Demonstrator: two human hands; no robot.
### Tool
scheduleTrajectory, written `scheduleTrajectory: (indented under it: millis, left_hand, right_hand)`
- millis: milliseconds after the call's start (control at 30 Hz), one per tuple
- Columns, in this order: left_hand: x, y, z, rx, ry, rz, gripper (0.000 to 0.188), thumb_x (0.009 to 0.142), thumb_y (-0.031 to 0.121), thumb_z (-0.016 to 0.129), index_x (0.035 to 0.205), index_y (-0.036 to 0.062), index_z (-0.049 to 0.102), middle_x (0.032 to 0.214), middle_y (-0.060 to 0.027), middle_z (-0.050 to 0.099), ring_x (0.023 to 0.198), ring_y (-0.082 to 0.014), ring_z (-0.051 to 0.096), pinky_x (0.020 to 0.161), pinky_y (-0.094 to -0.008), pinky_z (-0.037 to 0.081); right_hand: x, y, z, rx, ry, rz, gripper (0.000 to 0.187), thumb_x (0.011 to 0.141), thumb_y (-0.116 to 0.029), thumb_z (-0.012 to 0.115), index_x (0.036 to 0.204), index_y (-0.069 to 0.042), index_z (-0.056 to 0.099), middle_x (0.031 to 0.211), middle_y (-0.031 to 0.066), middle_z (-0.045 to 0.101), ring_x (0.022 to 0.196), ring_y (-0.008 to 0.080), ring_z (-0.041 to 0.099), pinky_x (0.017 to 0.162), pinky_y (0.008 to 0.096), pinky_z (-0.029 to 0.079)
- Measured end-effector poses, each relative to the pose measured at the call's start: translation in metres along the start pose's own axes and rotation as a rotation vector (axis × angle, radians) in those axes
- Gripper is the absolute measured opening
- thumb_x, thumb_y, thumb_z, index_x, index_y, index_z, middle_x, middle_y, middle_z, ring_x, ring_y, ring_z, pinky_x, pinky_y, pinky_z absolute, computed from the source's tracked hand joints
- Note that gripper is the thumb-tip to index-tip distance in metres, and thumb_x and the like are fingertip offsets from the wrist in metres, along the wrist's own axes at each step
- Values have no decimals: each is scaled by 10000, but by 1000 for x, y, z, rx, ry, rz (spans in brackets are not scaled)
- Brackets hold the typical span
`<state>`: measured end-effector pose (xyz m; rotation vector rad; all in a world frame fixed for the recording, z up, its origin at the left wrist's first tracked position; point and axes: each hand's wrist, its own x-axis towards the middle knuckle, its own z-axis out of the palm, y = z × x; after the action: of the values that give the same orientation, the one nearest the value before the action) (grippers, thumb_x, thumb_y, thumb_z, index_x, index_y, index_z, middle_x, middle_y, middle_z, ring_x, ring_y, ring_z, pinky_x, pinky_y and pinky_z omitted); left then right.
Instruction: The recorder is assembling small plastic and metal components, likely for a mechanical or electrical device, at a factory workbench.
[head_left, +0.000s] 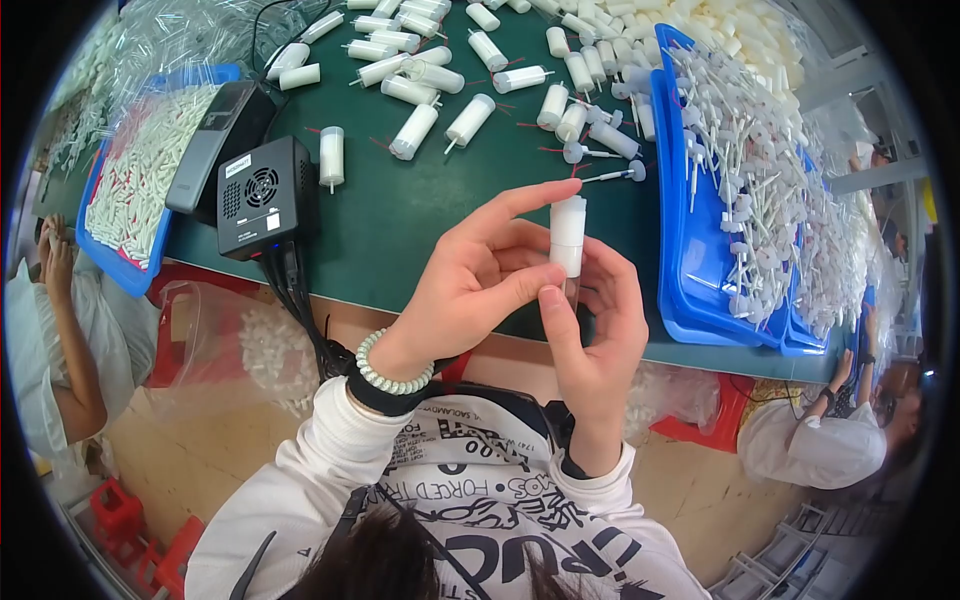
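Observation:
Upright in front of me is a white cylinder (567,240) with a clear tube at its lower end. My left hand (465,275) pinches it from the left, thumb on its side, index finger stretched over toward its top. My right hand (600,340) closes round its lower part, thumb against the clear section. Just beyond the fingertips lies a thin white stem with a round translucent cap (636,170). Similar white cylinders with clear sleeves, such as one (415,130) farther back, lie scattered on the green table; several have thin red wires or strings.
Blue trays (690,290) of capped white stems stand at the right. Another blue tray (128,278) at the left holds small white pieces. A black fan box (265,195) with cables sits by the near edge. Clear tubes (190,40) pile up at the back left. Other people sit at both sides.

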<state>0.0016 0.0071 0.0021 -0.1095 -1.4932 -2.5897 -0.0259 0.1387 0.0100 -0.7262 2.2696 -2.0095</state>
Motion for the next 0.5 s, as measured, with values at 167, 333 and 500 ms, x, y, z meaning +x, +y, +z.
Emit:
scheduleTrajectory:
  millis: [167, 333, 500]
  left_hand:
    - [-1, -5, -3, -30, 44, 34, 413, 827, -30, 540, 1213, 27, 407, 992, -129, 580, 855, -149, 600, 742, -242, 489]
    - [2, -3, 1, -51, 190, 66, 276, 846, 13, 541, 1106, 6, 446, 1006, -155, 578, 837, -186, 614, 686, -275, 547]
    - [-1, -4, -3, -151, 233, 85, 143, 828, -6, 560, 966, -33, 532, 1025, -172, 583, 857, -210, 617, 681, -295, 560]
  right_hand:
    - [-4, -6, 2, -87, 45, 16, 361, 748, -54, 667, 1074, 29, 534, 917, 133, 617, 780, 164, 624, 682, 257, 500]
    - [-5, -13, -2, -160, 118, 94, 283, 735, 6, 666, 1004, 31, 580, 869, 122, 632, 737, 137, 635, 622, 236, 507]
    - [-6, -12, -18, -203, 95, -35, 290, 720, 27, 672, 998, 24, 589, 892, 101, 631, 792, 135, 626, 695, 233, 495]
